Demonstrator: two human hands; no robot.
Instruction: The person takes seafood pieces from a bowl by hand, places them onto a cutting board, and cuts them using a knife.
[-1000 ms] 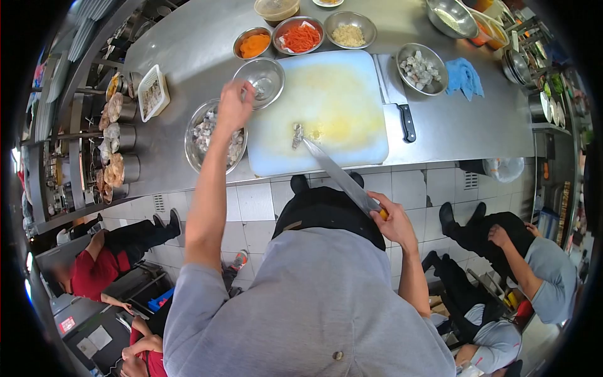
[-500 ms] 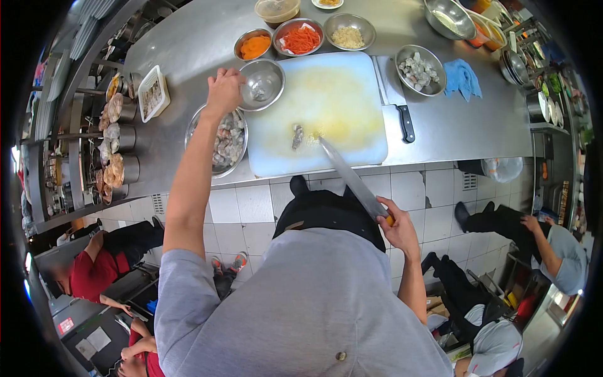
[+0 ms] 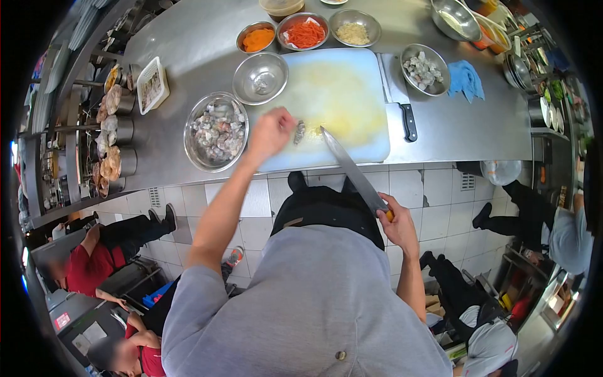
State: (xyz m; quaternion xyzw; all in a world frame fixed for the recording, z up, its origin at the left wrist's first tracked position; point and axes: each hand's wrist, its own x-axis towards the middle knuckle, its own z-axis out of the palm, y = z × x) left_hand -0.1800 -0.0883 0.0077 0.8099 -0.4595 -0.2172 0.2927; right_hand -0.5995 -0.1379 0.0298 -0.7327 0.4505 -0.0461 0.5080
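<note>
My right hand [image 3: 400, 224] is wrapped round the yellow handle of a long kitchen knife [image 3: 353, 171]. The blade slants up over the near edge of the cutting board [image 3: 352, 81], its tip beside small pale scraps. Curled fingers close my left hand [image 3: 273, 133] above the board's left part; nothing shows in them. Just right of these fingers lies one greyish peeled shrimp [image 3: 299, 132]. A steel bowl [image 3: 217, 132] heaped with raw shrimp stands left of the board. Touching the board's upper left corner, another steel bowl [image 3: 260, 75] has a little greyish matter at its bottom.
Bowls of orange slices [image 3: 257, 39], red shreds [image 3: 304, 33] and chopped pale bits [image 3: 353, 32] line the back. A cleaver [image 3: 408, 121], a bowl of shrimp pieces [image 3: 423, 69] and a blue cloth [image 3: 465, 80] lie right. Several people work behind me.
My left hand has come from the small bowl's rim down and right to beside the shrimp on the board. The right hand and knife have barely moved.
</note>
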